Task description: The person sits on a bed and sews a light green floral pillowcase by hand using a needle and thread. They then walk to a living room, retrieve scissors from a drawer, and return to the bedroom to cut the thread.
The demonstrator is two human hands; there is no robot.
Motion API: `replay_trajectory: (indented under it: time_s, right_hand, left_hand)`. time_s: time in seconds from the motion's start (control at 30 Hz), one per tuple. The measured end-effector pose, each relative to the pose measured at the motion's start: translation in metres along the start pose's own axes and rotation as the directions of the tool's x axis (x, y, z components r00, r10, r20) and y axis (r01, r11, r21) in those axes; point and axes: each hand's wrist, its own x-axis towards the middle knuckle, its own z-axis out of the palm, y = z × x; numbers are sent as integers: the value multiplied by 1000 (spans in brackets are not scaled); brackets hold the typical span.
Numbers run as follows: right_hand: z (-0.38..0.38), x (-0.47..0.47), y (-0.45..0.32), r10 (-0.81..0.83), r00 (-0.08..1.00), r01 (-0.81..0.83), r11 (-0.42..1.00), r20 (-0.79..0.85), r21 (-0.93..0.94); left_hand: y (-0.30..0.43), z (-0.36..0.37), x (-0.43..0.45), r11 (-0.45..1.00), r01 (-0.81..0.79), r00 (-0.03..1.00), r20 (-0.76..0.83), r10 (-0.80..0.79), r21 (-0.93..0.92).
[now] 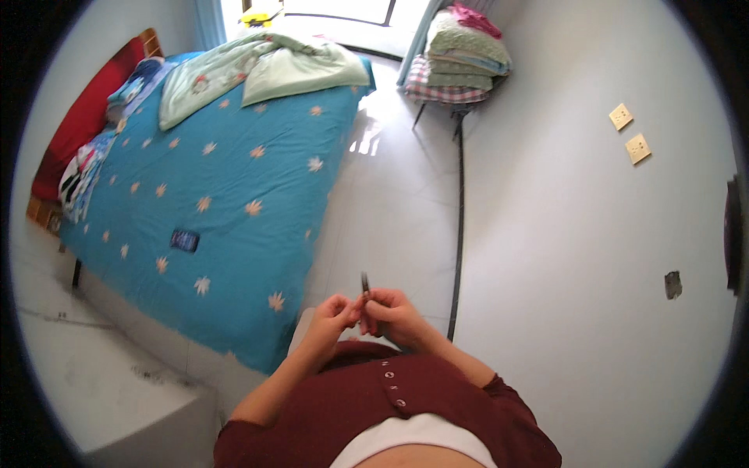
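Both of my hands meet in front of my waist, over the floor beside the bed. My right hand [391,313] is closed on a small slim tool [365,283] with a dark, metallic end pointing up and away from me. The picture is too small and blurred to settle what tool it is. My left hand [335,315] is at its left side, fingers curled and fingertips touching or nearly touching the right hand's fingers. Whether the left fingers hold anything cannot be made out. Something reddish pink [367,325] shows below the fingers, partly hidden.
A bed with a blue leaf-patterned sheet [234,175] stands to the left. On it lie a phone [185,240] and a pale green quilt [310,70]. Folded bedding [462,64] is stacked by the window. A wall [544,234] runs along the right; a white surface [105,386] is at lower left.
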Motion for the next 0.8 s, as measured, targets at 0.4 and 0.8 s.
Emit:
replay_trajectory:
  time_s: [0.4, 0.8]
  right_hand:
    - [-100, 187, -162, -146, 951, 153, 988, -272, 4]
    - [-171, 355, -258, -143, 969, 172, 976, -201, 136]
  left_hand:
    - [139, -2, 275, 999, -9, 986, 167, 4, 31]
    - [260, -36, 440, 983, 117, 983, 124, -135, 143]
